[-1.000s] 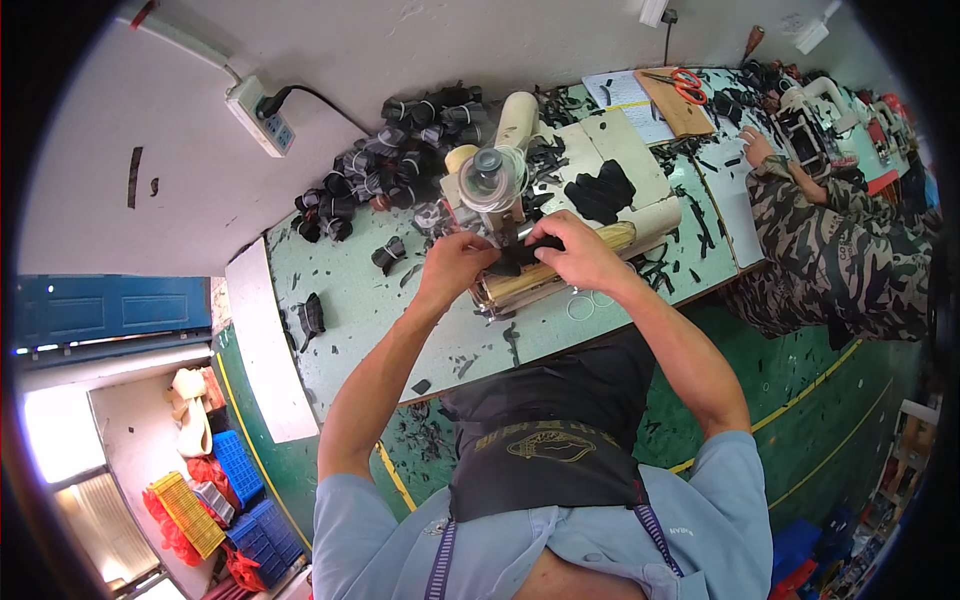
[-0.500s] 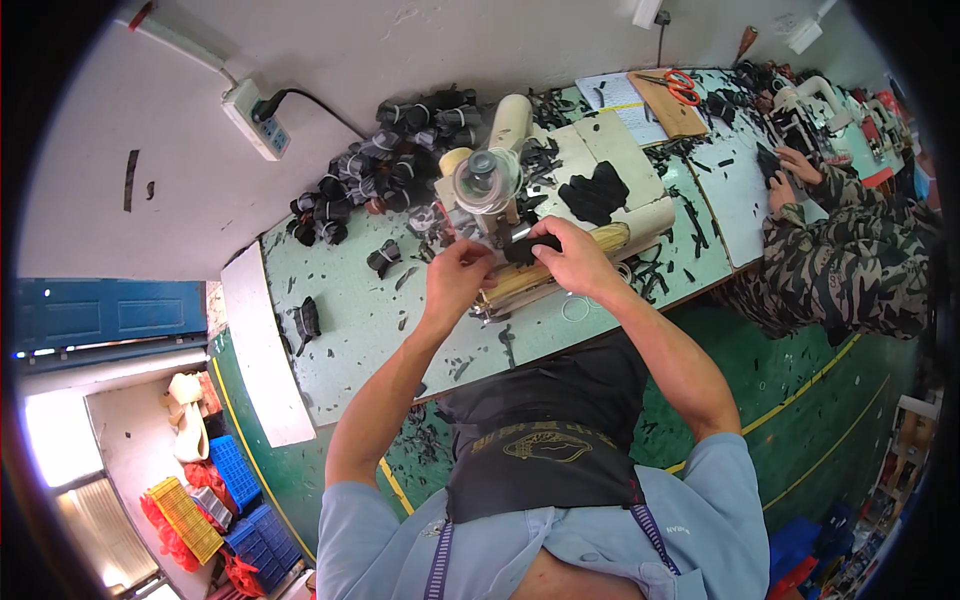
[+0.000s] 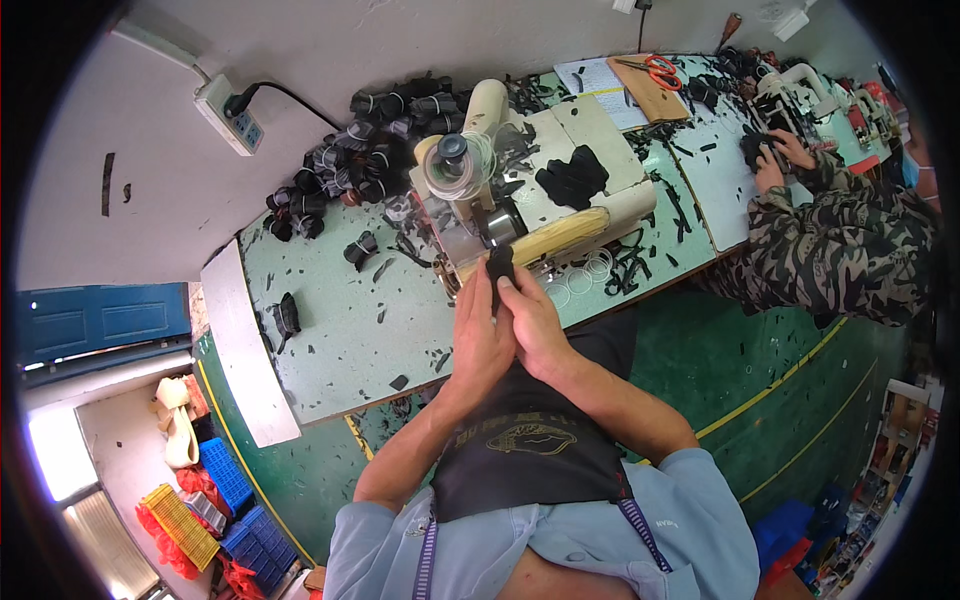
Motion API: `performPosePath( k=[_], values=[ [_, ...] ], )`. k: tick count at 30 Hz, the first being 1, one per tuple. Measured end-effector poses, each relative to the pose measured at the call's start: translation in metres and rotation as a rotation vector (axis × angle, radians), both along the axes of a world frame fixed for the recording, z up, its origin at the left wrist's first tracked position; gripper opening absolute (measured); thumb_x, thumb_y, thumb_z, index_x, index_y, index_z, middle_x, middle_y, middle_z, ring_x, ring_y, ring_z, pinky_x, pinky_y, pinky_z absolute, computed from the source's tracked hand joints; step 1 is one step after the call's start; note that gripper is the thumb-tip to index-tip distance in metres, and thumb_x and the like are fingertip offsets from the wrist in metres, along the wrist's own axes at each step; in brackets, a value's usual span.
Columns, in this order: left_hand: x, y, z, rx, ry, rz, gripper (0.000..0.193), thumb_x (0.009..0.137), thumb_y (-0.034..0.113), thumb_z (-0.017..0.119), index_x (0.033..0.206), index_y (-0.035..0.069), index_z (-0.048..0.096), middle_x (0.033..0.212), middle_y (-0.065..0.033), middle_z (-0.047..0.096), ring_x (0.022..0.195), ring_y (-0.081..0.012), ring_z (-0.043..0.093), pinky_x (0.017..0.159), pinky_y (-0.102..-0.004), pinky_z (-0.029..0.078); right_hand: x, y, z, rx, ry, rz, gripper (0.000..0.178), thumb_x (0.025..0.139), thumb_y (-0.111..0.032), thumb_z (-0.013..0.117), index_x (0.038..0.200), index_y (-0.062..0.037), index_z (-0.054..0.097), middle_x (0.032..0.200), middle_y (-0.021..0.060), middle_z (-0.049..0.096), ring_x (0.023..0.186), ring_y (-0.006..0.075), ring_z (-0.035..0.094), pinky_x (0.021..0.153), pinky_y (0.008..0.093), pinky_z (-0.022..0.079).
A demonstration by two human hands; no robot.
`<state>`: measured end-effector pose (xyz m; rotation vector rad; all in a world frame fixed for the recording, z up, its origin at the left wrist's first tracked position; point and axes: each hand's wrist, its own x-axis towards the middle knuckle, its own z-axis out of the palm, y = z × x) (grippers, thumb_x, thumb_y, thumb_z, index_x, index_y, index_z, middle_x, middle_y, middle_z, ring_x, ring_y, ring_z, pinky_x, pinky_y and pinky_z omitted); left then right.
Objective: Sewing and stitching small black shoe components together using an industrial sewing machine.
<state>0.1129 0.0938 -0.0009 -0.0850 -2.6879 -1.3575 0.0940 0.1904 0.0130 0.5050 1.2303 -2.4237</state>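
My left hand (image 3: pixel 479 338) and my right hand (image 3: pixel 537 325) are pressed close together in front of the machine. Between them they grip a small black cloth piece (image 3: pixel 500 264), whose upper end sticks out past the fingers. Just beyond stands a cream-coloured sewing machine (image 3: pixel 620 215) with a yellowish front edge and a shiny metal cylinder. A stack of black cloth pieces (image 3: pixel 572 178) lies on its flat top. Pale rings (image 3: pixel 597 264) rest on the table by the machine, right of my hands.
Banded dark bundles (image 3: pixel 345 165) are heaped against the wall, and two more lie on the green table (image 3: pixel 340 350) to the left. Black scraps are strewn about. Orange-handled scissors (image 3: pixel 662 72) lie on a board at the back. A co-worker in a camouflage sleeve (image 3: pixel 800 235) works at right.
My hands have drawn back from the machine toward me and come together, bringing the black cloth piece with them. The co-worker's hands have shifted slightly, and the whole view has moved a little.
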Motion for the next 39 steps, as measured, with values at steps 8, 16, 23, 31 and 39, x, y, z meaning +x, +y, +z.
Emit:
performPosePath(
  k=[8,16,23,31,39],
  values=[
    [-0.011,-0.034,0.013,-0.061,-0.082,-0.144,0.055,0.094,-0.001,0.051,0.148,-0.002,0.044,0.14,-0.0253,0.054,0.13,-0.0393,0.053,0.109,-0.0451,0.043,0.009,-0.013,-0.004,-0.221,-0.263,0.112,0.036,0.109,-0.028,0.044,0.135,-0.0044,0.053,0.123,0.0074,0.061,0.108,0.0143,0.059,0.093,0.0325,0.048],
    [-0.086,-0.099,-0.003,0.4,-0.781,-0.235,0.03,0.098,0.015,0.063,0.12,-0.004,0.067,0.093,-0.0072,0.073,0.071,-0.0109,0.065,0.063,-0.0268,0.053,-0.043,0.045,-0.02,0.743,0.406,0.638,0.021,0.096,-0.024,0.065,0.104,-0.0053,0.07,0.093,0.0098,0.07,0.083,0.0233,0.068,0.075,0.0377,0.052],
    [-0.101,-0.095,0.002,0.223,-0.838,-0.082,0.031,0.093,0.029,0.071,0.098,-0.002,0.074,0.072,-0.003,0.068,0.051,-0.0089,0.055,0.041,-0.0263,0.038,-0.075,0.054,-0.016,1.268,0.799,0.354,0.023,0.09,-0.014,0.068,0.11,-0.003,0.066,0.098,0.0159,0.065,0.094,0.036,0.063,0.083,0.0448,0.051],
    [-0.101,-0.084,-0.003,0.38,-0.763,-0.161,0.025,0.096,0.022,0.067,0.105,0.0,0.073,0.076,-0.0015,0.068,0.055,-0.0069,0.054,0.046,-0.0231,0.04,-0.09,0.044,-0.032,1.389,0.903,0.391,0.021,0.087,-0.009,0.069,0.107,-0.0025,0.067,0.093,0.0172,0.065,0.091,0.0387,0.063,0.081,0.0458,0.051],
    [-0.098,-0.089,-0.003,0.109,-0.801,-0.03,0.03,0.094,0.027,0.069,0.107,0.001,0.074,0.074,-0.0016,0.068,0.057,-0.0078,0.058,0.049,-0.0235,0.041,-0.087,0.059,-0.02,1.208,0.74,0.508,0.016,0.085,-0.004,0.066,0.101,-0.0034,0.067,0.093,0.017,0.065,0.095,0.0378,0.063,0.084,0.048,0.049]
  ],
)
